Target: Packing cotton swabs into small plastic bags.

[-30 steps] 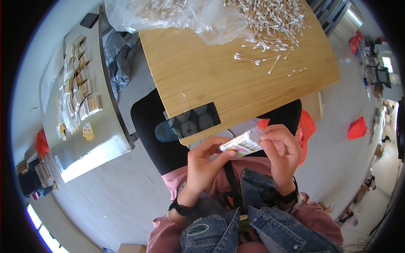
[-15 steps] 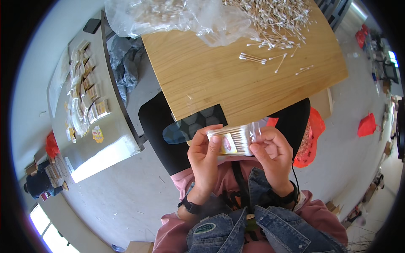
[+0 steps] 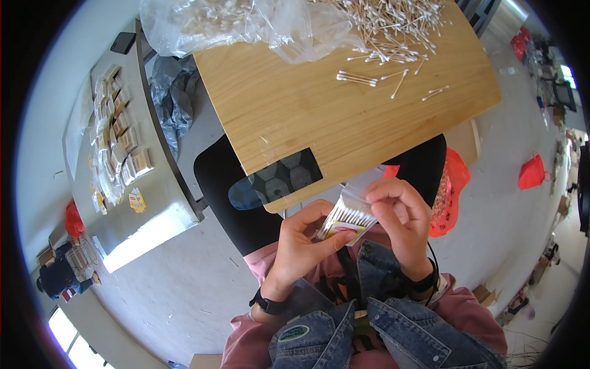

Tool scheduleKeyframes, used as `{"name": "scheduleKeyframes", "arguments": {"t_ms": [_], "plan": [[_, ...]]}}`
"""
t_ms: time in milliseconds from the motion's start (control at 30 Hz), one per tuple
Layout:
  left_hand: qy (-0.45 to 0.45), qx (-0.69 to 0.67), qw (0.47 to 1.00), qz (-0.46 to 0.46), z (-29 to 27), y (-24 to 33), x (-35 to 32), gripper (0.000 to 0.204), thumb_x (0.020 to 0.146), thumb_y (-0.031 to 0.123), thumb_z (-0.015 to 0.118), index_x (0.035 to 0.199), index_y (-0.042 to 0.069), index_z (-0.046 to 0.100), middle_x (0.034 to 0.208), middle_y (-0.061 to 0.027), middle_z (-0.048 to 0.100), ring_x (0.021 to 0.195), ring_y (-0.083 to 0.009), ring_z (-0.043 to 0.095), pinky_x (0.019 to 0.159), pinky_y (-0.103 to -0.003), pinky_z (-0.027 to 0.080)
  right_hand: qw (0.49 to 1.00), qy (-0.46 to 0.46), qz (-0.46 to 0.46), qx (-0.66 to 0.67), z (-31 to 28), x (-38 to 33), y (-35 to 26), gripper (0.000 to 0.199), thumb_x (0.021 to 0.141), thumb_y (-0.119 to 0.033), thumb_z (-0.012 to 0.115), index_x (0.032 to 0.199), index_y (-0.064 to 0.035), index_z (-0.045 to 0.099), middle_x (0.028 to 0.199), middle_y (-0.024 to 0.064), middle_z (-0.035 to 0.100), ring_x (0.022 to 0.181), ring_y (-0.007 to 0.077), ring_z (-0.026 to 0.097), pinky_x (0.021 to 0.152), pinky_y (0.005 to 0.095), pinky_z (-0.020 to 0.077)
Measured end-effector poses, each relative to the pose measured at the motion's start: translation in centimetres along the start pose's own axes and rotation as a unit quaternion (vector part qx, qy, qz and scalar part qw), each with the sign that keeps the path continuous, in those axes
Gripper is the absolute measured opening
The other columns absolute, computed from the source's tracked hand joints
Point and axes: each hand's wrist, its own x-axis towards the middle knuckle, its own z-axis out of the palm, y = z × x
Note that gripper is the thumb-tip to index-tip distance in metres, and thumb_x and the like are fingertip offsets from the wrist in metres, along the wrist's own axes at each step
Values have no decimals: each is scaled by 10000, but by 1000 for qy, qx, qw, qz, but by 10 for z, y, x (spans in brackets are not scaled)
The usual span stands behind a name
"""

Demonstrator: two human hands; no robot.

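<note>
A small clear plastic bag of cotton swabs (image 3: pixel 351 212), with a yellow and white card at its lower end, is tilted between my hands above my lap. My left hand (image 3: pixel 298 243) grips its lower end, the thumb lying across the card. At the bag's upper right, my right hand (image 3: pixel 402 218) has its thumb and bent fingers closed on the edge by the clear, unfilled top. On the wooden table (image 3: pixel 356 129) beyond, loose cotton swabs (image 3: pixel 399 27) form a big pile, and several lie apart nearer me.
A large clear plastic bag (image 3: pixel 246 27) lies at the table's far left. The side table (image 3: pixel 163 224) on the left bears rows of filled packets (image 3: pixel 117 132) and a phone (image 3: pixel 123 42). A red bag (image 3: pixel 453 190) stands below right. Another person (image 3: pixel 58 270) is far left.
The bag of swabs has turned from lying level to slanting, its clear top now up and to the right. My left hand has shifted its grip on it. The view has moved slightly.
</note>
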Motion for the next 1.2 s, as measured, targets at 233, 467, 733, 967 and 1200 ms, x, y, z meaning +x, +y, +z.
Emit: {"name": "scheduleKeyframes", "arguments": {"t_ms": [233,467,733,967,1200], "plan": [[14,74,988,137,-4,-8,4,314,741,-69,739,1038,-12,655,1074,-113,653,1048,-230,612,909,-334,477,972,-123,-142,-141,-2,-4,-11,353,753,51,727,1078,12,596,1070,176,633,978,265,621,840,351,498],[22,120,966,227,-2,-3,11,268,712,-42,748,966,9,678,1032,-108,682,1091,-294,606,942,-404,471,969,-114,-152,-158,2,-2,-12,376,726,-1,737,1088,-28,642,1089,116,667,998,298,628,879,381,484],[118,306,912,246,-11,-4,39,312,674,-53,731,975,14,681,995,-118,671,975,-269,612,859,-355,483,983,-72,-99,-136,2,20,14,241,780,-20,727,1016,-14,678,1102,111,666,1013,249,632,845,339,502],[155,311,915,202,-8,0,71,339,717,-70,728,1041,13,681,1043,-119,661,960,-238,621,845,-311,492,1000,9,16,-4,-10,58,54,140,917,-29,628,1036,39,661,1073,97,690,956,125,632,833,268,514],[154,348,885,269,-2,0,84,298,728,-50,761,1013,23,714,998,-103,659,923,-217,643,795,-299,515,1000,-11,12,-24,-20,67,60,163,893,16,631,1053,39,651,1072,114,685,966,147,644,829,271,525]]}}
